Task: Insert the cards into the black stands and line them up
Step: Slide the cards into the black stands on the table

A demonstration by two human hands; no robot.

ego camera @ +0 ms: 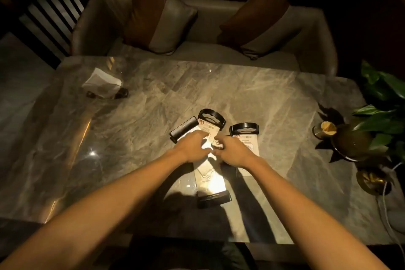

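Flat, cards [210, 173] in black stands [244, 128].

Four stands [211, 117] with cards [210, 178] mid-table [274, 98]; plant [377, 120] right; sofa [203, 50] behind table.

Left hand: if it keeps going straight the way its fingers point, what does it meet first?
The left hand points up and right over the cards. Straight on, it would likely first meet the black stand with the oval top, just beyond its fingertips, though height above the cards is unclear.
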